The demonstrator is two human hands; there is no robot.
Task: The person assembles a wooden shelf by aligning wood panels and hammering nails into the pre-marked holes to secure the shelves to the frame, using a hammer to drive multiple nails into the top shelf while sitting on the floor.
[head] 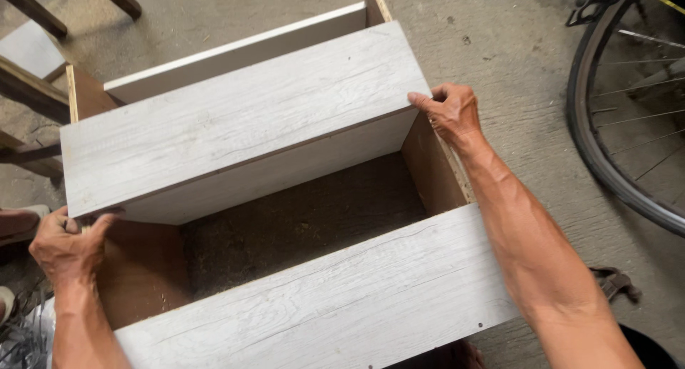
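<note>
A whitewashed wooden board is held across the middle of the frame, gripped at both ends. The left hand is closed around its lower left corner, and the right hand is curled over its right edge with the fingers pressed on the face. The board is seen above an open box frame with brown inner sides. A second pale panel is set along the frame's near side at the bottom of the picture, and a third pale panel is seen along its far side, behind the held board. Between the panels, the floor is visible through the open middle.

A bicycle wheel is seen at the right edge, well apart from the frame. Dark wooden legs of furniture are seen at the upper left. A dark strap-like object is partly hidden behind the right forearm. Everything is set on a rough, dusty concrete floor.
</note>
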